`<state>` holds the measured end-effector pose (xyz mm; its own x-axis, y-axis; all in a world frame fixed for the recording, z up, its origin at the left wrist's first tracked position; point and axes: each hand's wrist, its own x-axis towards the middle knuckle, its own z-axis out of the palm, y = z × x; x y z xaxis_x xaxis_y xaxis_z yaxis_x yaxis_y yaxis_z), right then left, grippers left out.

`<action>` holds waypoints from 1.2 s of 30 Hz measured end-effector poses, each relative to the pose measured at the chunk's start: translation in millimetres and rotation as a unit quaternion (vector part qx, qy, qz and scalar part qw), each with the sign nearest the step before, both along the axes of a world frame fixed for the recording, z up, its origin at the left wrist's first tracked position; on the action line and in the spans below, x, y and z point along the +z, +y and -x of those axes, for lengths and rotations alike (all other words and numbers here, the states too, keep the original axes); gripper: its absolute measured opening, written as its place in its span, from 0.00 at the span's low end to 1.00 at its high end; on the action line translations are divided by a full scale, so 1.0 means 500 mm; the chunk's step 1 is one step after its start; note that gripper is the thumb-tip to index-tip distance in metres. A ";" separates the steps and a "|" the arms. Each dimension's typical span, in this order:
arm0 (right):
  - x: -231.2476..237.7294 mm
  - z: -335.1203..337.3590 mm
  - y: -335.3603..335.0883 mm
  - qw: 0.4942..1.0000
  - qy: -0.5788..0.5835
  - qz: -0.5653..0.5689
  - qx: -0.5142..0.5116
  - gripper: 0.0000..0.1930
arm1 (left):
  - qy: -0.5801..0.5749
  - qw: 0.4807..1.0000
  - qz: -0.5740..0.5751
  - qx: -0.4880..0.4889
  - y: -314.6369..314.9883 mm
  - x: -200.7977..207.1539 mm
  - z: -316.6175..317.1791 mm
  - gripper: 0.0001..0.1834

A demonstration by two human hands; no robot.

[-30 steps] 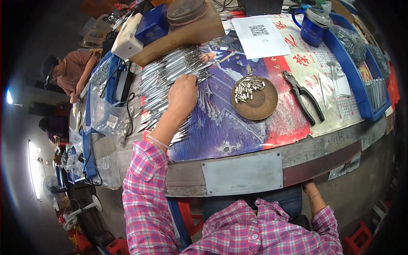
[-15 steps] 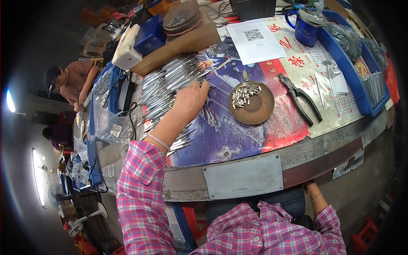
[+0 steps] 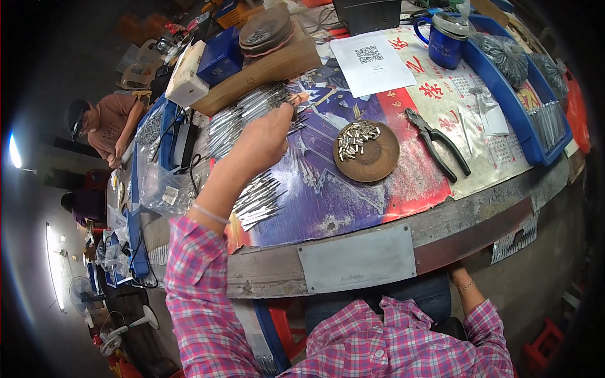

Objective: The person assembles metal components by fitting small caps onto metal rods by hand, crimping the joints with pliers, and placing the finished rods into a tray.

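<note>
My left hand (image 3: 261,142) reaches over a pile of slim silver metal rods (image 3: 230,129) at the table's left. Its fingers are curled together at the pile's far right edge; whatever they hold is hidden. A separate group of rods (image 3: 258,201) lies nearer, below my wrist. My right hand (image 3: 458,273) is down at the table's front edge, its fingers hidden beneath it. To the right of my left hand stands a round brown dish (image 3: 378,165) with small silver metal cylinders (image 3: 358,138) in it. Black-handled pliers (image 3: 436,143) lie beyond the dish.
A wooden block (image 3: 265,72) carrying a blue box (image 3: 220,55) borders the pile's far side. At right are a blue mug (image 3: 446,47) and a long blue tray (image 3: 535,142) with bagged parts and rods. Another person (image 3: 110,123) sits at far left.
My left hand has drawn back slightly leftward and turned, its fingers staying at the rod pile's edge. The nearer rods are more exposed. The view has shifted slightly; my right hand stays put.
</note>
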<state>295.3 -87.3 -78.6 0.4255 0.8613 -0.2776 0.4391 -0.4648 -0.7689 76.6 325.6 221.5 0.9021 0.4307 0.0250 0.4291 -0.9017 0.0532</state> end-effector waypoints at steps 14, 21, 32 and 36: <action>0.268 0.023 -0.045 0.995 0.100 0.003 0.015 0.16 | -0.047 0.996 0.058 -0.045 -0.265 -0.098 0.074 0.06; 0.522 0.072 0.011 0.979 0.057 -0.073 0.184 0.10 | -0.312 0.950 0.011 0.002 -0.350 -0.040 0.130 0.09; 0.516 0.034 0.462 0.920 -0.263 -0.198 0.215 0.10 | -0.396 0.667 0.609 0.169 -0.578 -0.123 0.217 0.07; 0.488 0.061 0.531 0.895 -0.373 -0.100 0.224 0.11 | -0.393 0.693 0.579 0.173 -0.602 -0.146 0.244 0.08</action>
